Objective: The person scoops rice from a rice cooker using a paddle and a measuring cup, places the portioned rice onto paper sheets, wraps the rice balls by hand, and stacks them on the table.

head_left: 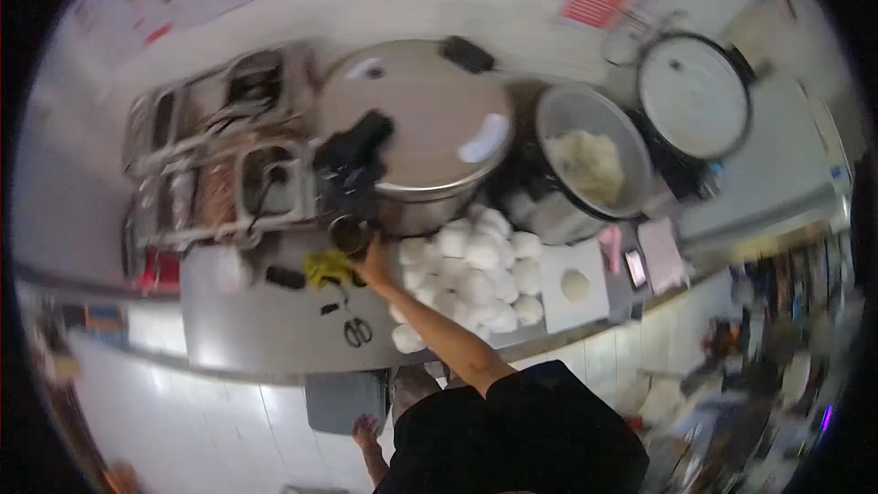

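My right hand [374,267] reaches across the counter, its fingers around the near right side of a small dark round container [350,235]; blur softens the grip. Beside it are a yellow cloth [326,267] and a heap of white rounded pieces [474,270]. Black-handled scissors [358,332] lie nearer the front edge. My left hand [367,426] hangs low by my body, below the counter, with fingers loosely apart and nothing visible in it.
Metal trays [218,185] stand at the left. Behind the heap is a large lidded pot [416,119], with a black bag [352,160] at its left. Rightward are an open pot [594,160], a white board [574,302], a phone [635,268] and a round lid [693,96].
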